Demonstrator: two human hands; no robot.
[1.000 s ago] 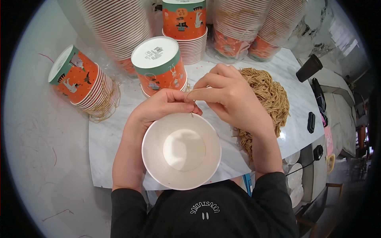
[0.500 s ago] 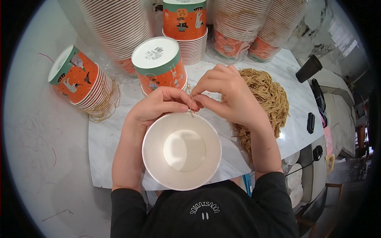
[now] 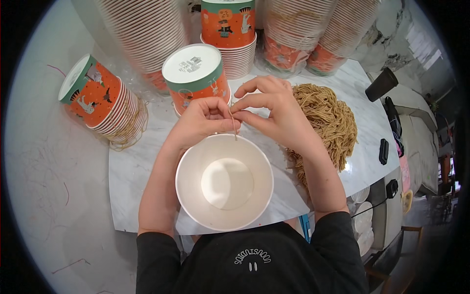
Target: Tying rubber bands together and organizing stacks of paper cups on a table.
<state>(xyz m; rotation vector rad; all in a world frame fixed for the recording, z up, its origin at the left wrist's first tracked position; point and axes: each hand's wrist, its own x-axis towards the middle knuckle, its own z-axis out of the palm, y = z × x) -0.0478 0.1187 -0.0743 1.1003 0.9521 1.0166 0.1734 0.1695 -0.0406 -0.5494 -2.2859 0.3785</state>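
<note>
A thin tan string (image 3: 234, 128) runs between my two hands, its loose end hanging over the far rim of a white paper bucket (image 3: 224, 210). The bucket stands upright in front of me with its mouth up, and only its bare inside shows. My left hand (image 3: 208, 120) is closed, thumb and fingers pinching the string just above the rim. From the right, my right hand (image 3: 269, 105) pinches the same string between thumb and index finger, other fingers curled above. Whether the string is knotted is too small to tell. Beside my right forearm lies a heap of tan strings (image 3: 330, 127).
Upside-down orange and green paper buckets (image 3: 193, 68) stand stacked behind my hands. Another bucket stack (image 3: 105, 100) at left has strings looped round it. Tall plastic-wrapped stacks (image 3: 142, 39) line the back. A black cup (image 3: 381, 84) is at far right, on the marble-patterned table (image 3: 142, 196).
Both hands have shifted slightly left and away from me. The hanging string end now shows longer below my fingers. The white bucket has moved slightly away from me.
</note>
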